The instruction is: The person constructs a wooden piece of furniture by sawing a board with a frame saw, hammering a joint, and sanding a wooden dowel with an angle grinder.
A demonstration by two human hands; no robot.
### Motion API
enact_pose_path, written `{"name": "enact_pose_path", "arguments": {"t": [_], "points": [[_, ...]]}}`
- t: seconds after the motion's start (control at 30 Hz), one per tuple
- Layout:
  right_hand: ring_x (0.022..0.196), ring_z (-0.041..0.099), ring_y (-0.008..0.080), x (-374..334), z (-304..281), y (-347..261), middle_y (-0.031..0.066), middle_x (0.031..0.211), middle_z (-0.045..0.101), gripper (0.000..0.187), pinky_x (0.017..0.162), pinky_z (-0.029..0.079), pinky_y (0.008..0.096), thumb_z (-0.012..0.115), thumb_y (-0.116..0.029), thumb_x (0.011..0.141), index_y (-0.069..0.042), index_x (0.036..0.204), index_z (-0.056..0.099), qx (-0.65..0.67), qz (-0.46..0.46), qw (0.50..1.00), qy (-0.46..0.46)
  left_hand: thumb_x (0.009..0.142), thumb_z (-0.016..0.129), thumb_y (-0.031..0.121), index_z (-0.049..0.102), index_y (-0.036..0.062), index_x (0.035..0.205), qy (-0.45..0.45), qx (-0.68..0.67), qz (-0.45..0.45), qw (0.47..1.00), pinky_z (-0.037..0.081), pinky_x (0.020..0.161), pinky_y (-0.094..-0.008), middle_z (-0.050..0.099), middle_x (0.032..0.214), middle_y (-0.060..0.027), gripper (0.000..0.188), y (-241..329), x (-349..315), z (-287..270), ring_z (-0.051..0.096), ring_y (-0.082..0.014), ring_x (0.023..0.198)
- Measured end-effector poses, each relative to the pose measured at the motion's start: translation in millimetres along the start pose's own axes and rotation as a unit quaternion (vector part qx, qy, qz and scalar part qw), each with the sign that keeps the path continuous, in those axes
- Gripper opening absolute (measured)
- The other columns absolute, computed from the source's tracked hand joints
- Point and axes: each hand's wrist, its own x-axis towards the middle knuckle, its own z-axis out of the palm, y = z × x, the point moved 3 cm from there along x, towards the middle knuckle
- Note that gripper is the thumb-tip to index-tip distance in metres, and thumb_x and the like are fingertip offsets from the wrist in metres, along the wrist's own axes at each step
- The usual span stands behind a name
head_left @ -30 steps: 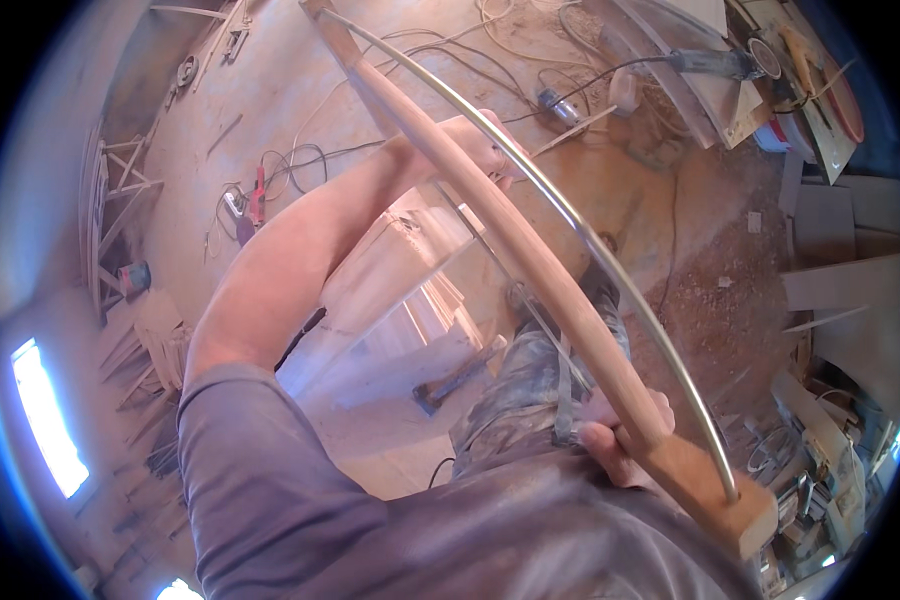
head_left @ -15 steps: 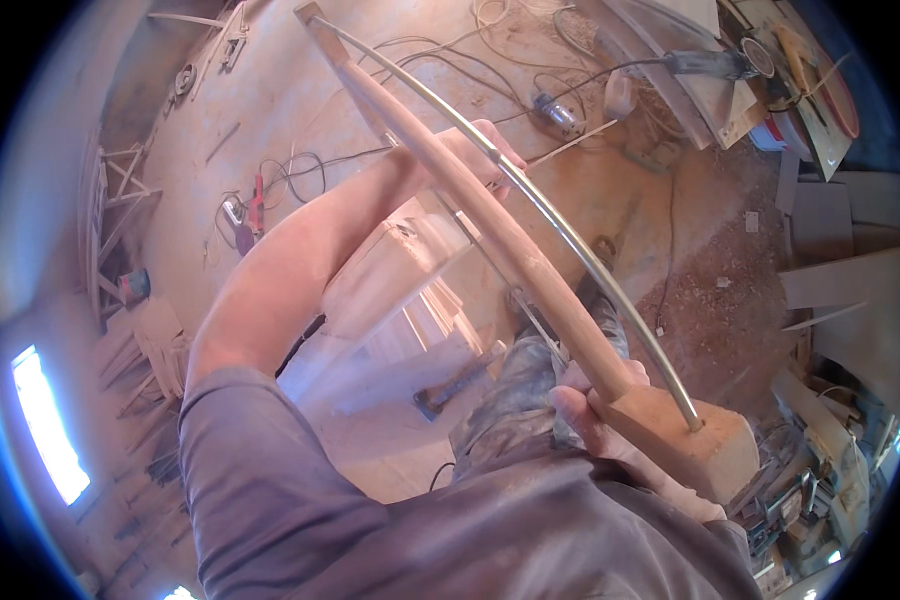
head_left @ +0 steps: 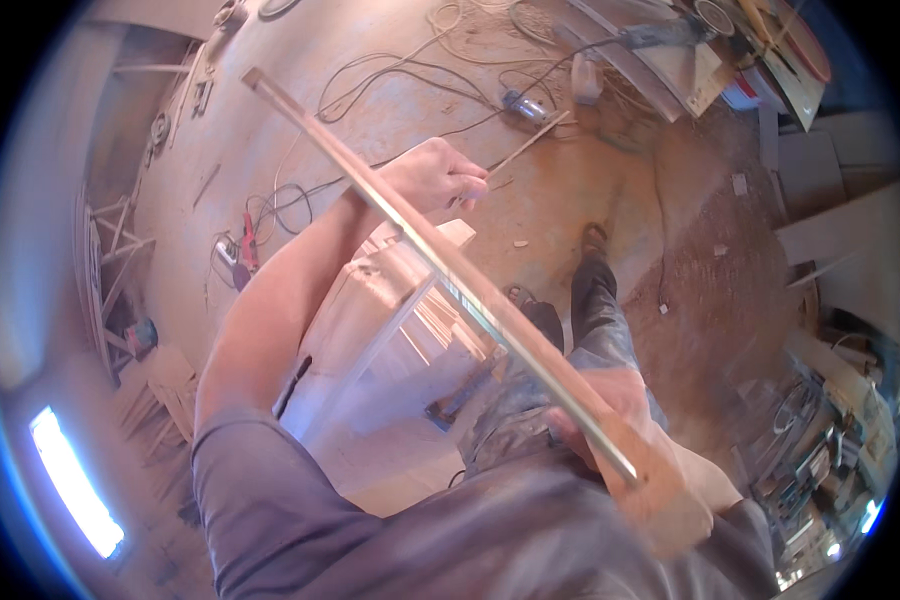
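Note:
A long wooden bar (head_left: 480, 288) slants across the view, from a narrow far end at upper left to a thick block (head_left: 660, 510) near my body. Along it runs a thin pale metal rod (head_left: 540, 370), which enters the block. My right hand (head_left: 615, 400) is wrapped round the bar just above the block. My left hand (head_left: 435, 175) is just beyond the bar with its fingers curled together; what they hold, if anything, is hidden. The left forearm passes beneath the bar. Stacked pale wood strips (head_left: 420, 330) lie below the bar.
A thin stick (head_left: 530, 142), looped cables (head_left: 370, 85) and a power tool (head_left: 523, 105) lie on the dusty floor ahead. A red-handled tool (head_left: 248, 240) lies at left. Scrap boards (head_left: 830, 420) are piled at right, and sheets (head_left: 810, 180) lean farther off.
The bar has rolled, bringing the rod from its right side across to its near-left face. Its block end has swung down and left. My left hand has come out from behind the bar.

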Motion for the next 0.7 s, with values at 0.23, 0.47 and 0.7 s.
{"name": "enact_pose_path", "arguments": {"t": [0.23,0.47,0.7], "points": [[0.061,0.061,0.0352,26.0,-2.0,-0.2,0.0118,0.065,0.056,0.025,0.054,0.047,0.0427,0.079,-0.016,0.072,-0.007,0.073,0.055,0.063,-0.005,0.998,0.032,0.095,0.063,0.018,0.069,-0.0023,0.077,-0.022,0.054,-0.007,0.998,0.048,0.066,-0.0288,0.06,0.068,-0.0024,0.028,19.2,9.1,2.9,0.05,-0.0092,0.064],[0.062,0.061,0.035,0.5,-13.7,-17.1,0.0104,0.064,0.056,0.023,0.055,0.048,0.0443,0.075,-0.014,0.074,-0.007,0.071,0.053,0.044,0.017,0.999,0.003,0.096,0.064,0.015,0.071,-0.0029,0.081,-0.003,-0.036,-0.015,0.999,0.048,0.071,-0.0268,0.063,0.071,-0.001,0.025,-0.5,11.2,7.4,0.053,-0.0087,0.07],[0.062,0.063,0.0333,3.1,-11.6,-14.2,0.0093,0.064,0.057,0.02,0.055,0.049,0.044,0.076,-0.014,0.069,-0.009,0.073,0.057,0.059,0.011,0.998,0.028,0.096,0.065,0.016,0.071,-0.0017,0.08,0.001,-0.001,-0.023,1.0,0.047,0.07,-0.0269,0.064,0.074,-0.0003,0.025,2.7,15.6,1.0,0.053,-0.0087,0.073]]}}
